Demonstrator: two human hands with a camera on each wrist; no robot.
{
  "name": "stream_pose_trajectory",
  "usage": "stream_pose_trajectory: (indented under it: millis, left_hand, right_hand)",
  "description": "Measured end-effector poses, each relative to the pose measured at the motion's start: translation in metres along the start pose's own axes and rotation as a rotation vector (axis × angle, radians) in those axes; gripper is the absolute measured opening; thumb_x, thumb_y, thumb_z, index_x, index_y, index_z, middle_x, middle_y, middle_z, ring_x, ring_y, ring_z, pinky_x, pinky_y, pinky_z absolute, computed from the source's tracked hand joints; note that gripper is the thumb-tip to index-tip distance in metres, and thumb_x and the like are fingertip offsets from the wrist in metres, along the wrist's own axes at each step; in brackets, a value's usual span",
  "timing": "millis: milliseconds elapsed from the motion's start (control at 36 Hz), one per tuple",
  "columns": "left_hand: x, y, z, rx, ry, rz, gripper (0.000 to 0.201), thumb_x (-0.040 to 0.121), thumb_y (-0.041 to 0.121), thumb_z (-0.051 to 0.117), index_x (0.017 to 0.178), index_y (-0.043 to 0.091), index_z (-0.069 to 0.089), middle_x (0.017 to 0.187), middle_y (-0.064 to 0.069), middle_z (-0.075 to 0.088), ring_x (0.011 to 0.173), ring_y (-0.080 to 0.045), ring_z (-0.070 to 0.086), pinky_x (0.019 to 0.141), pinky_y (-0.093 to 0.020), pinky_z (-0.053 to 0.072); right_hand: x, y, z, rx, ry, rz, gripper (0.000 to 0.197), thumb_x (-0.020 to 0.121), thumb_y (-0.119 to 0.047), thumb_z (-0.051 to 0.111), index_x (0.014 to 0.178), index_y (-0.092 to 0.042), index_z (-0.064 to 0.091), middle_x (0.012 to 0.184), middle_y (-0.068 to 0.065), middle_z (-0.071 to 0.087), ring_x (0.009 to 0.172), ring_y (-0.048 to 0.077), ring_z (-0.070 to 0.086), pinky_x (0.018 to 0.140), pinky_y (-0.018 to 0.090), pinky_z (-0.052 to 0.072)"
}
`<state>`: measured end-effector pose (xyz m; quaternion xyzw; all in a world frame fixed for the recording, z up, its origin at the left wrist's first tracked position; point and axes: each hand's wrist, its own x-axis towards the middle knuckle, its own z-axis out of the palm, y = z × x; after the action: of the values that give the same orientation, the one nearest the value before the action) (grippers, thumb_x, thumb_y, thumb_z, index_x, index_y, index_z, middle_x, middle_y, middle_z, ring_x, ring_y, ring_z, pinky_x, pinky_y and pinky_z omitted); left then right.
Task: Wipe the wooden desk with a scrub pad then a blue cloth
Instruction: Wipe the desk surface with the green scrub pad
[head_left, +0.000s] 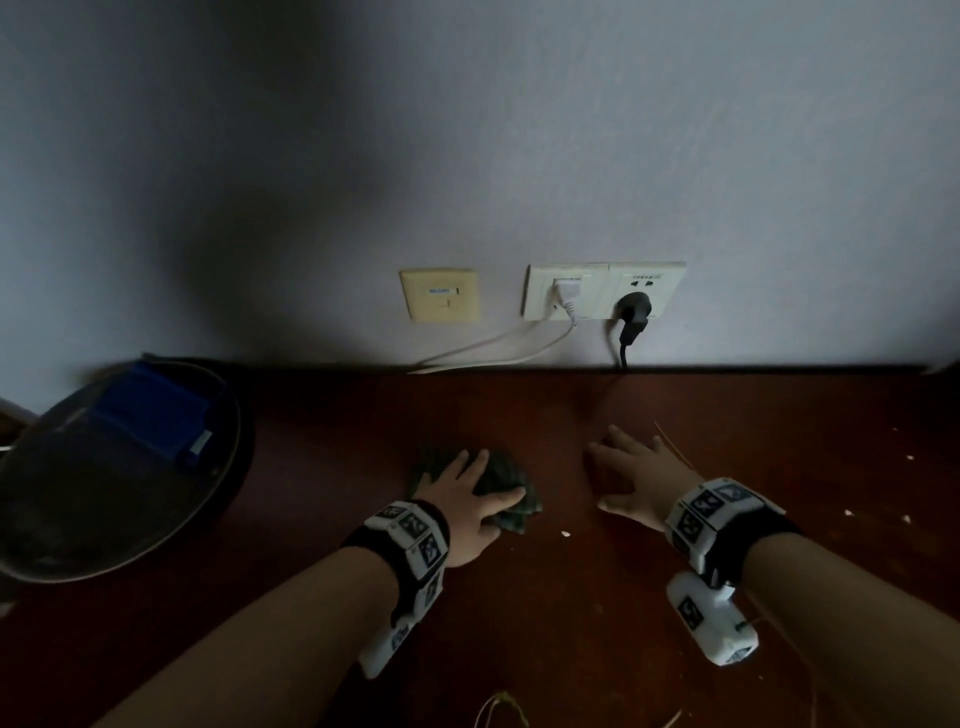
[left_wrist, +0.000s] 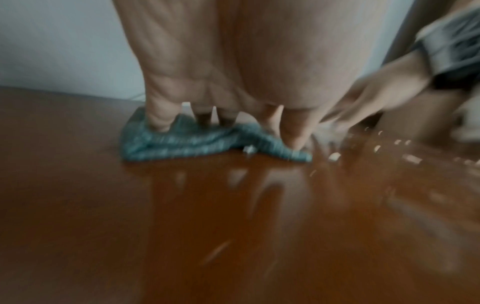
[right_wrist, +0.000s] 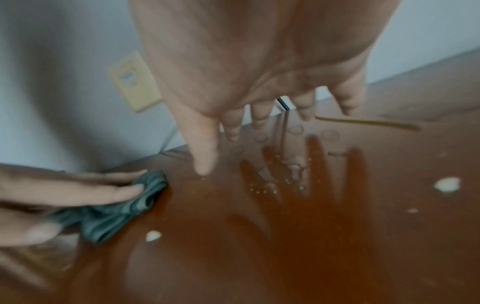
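A teal-green striped scrub pad (head_left: 500, 477) (left_wrist: 182, 142) (right_wrist: 124, 209) lies crumpled on the dark red-brown wooden desk (head_left: 571, 597). My left hand (head_left: 480, 486) (left_wrist: 233, 82) (right_wrist: 78, 191) presses flat on it with straight, spread fingers. To its right, my right hand (head_left: 631, 478) (right_wrist: 246, 61) (left_wrist: 363, 102) is on the bare desk, fingers spread and holding nothing. A folded blue cloth (head_left: 150, 410) sits in a dark round basin (head_left: 93, 499) at the desk's left end.
White crumbs (head_left: 565, 533) (right_wrist: 446, 184) and thin straw strands (head_left: 672, 447) (right_wrist: 369, 123) are scattered on the desk, mostly to the right. The wall behind carries sockets (head_left: 602, 291) with a white and a black plug, whose cables drop to the desk's back edge.
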<state>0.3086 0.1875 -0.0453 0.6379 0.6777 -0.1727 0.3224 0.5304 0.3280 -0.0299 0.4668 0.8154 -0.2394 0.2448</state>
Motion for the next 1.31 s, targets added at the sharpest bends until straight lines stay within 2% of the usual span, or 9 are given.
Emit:
stream_pose_trajectory:
  millis: [139,333,556,806,944,1055,1111,1194,1305]
  left_hand:
    - [0.01,-0.018,-0.012,-0.097,0.029,-0.133,0.051,0.102,0.047,0.028,0.143,0.061,0.003,0.159,0.004,-0.023,0.146,-0.025,-0.018,0.116,-0.059,0.007]
    - [0.046,-0.008,-0.038,-0.17,0.051,-0.31,0.054,0.102,0.046,0.028,0.145,0.057,-0.002,0.158,0.002,-0.026,0.145,-0.033,-0.019,0.114,-0.062,0.01]
    - [0.037,0.061,-0.023,-0.099,-0.027,-0.062,0.05,0.102,0.044,0.027,0.144,0.06,0.005,0.158,0.008,-0.025,0.145,-0.025,-0.021,0.114,-0.064,-0.001]
    - [-0.012,0.064,0.012,0.006,-0.141,0.044,0.056,0.103,0.033,0.03,0.145,0.058,0.003,0.159,0.006,-0.022,0.146,-0.026,-0.015,0.115,-0.059,0.008]
    - [-0.031,0.04,0.023,0.049,0.153,0.211,0.061,0.097,0.037,0.048,0.15,0.043,0.019,0.161,0.002,0.009,0.147,-0.025,0.007,0.115,-0.052,0.02]
    - [-0.029,0.014,0.024,0.118,0.163,0.304,0.056,0.099,0.033,0.047,0.15,0.041,0.024,0.159,0.007,0.015,0.145,-0.02,0.013,0.116,-0.045,0.022]
    - [-0.025,0.001,0.026,0.121,0.254,0.234,0.055,0.1,0.036,0.044,0.15,0.04,0.022,0.158,0.005,0.018,0.142,-0.022,0.019,0.112,-0.043,0.03]
    - [-0.021,-0.016,0.025,0.049,0.337,-0.011,0.056,0.098,0.046,0.041,0.15,0.04,0.021,0.151,-0.001,0.024,0.133,-0.026,0.029,0.103,-0.044,0.039]
    - [-0.015,-0.034,0.017,0.029,0.403,-0.183,0.06,0.095,0.053,0.043,0.149,0.033,0.025,0.146,-0.001,0.028,0.131,-0.026,0.03,0.1,-0.043,0.04]
  right_hand:
    - [-0.012,0.007,0.017,-0.003,-0.107,0.071,0.091,0.077,-0.056,0.063,0.14,-0.059,-0.003,0.152,-0.025,-0.019,0.141,0.041,-0.013,0.113,0.057,0.019]
    - [-0.009,0.008,0.027,0.008,-0.06,0.072,0.094,0.076,-0.054,0.066,0.138,-0.06,-0.005,0.151,-0.026,-0.021,0.141,0.042,-0.016,0.114,0.056,0.019]
    - [-0.003,0.01,0.027,-0.01,-0.066,0.066,0.097,0.074,-0.055,0.068,0.137,-0.062,-0.005,0.151,-0.026,-0.021,0.139,0.047,-0.016,0.113,0.057,0.017]
    - [-0.009,0.006,0.021,-0.008,-0.082,0.062,0.096,0.074,-0.056,0.067,0.14,-0.058,-0.003,0.153,-0.023,-0.019,0.139,0.048,-0.015,0.115,0.055,0.014]
    - [-0.014,0.006,0.021,0.0,-0.061,0.056,0.094,0.074,-0.057,0.067,0.141,-0.057,0.001,0.154,-0.022,-0.016,0.14,0.047,-0.009,0.116,0.054,0.014]
    - [-0.026,0.005,0.028,0.016,-0.035,0.082,0.083,0.081,-0.051,0.063,0.141,-0.056,0.007,0.155,-0.023,-0.011,0.142,0.043,-0.004,0.114,0.054,0.019]
    - [-0.034,0.005,0.034,0.027,-0.065,0.074,0.08,0.083,-0.051,0.06,0.142,-0.055,0.005,0.154,-0.023,-0.013,0.142,0.041,-0.009,0.113,0.053,0.019]
    - [-0.041,0.006,0.04,0.016,-0.091,0.059,0.081,0.084,-0.052,0.058,0.141,-0.057,0.0,0.153,-0.024,-0.018,0.142,0.038,-0.014,0.112,0.051,0.021]
    - [-0.041,0.004,0.039,0.013,-0.117,0.066,0.081,0.084,-0.054,0.056,0.141,-0.058,-0.002,0.151,-0.025,-0.021,0.141,0.038,-0.018,0.113,0.051,0.02]
